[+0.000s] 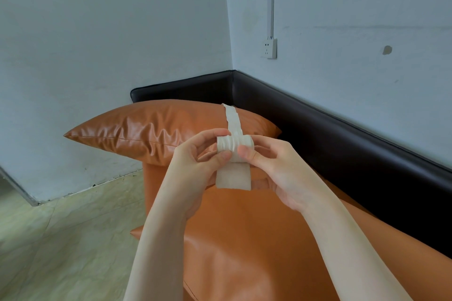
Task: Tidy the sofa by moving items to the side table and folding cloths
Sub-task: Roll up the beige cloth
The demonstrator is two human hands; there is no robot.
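A narrow white cloth strip (233, 176) is held in front of me over the orange sofa seat (256, 239). My left hand (195, 161) pinches its rolled middle part from the left with thumb and fingers. My right hand (271, 168) pinches the same part from the right. One end of the strip runs up and away over the orange cushion (146, 129); the other end hangs down flat between my hands.
The sofa has a black back and armrest (342, 134) set into the room corner. Pale tiled floor (61, 239) lies to the left. A wall socket (269, 48) sits above the sofa back.
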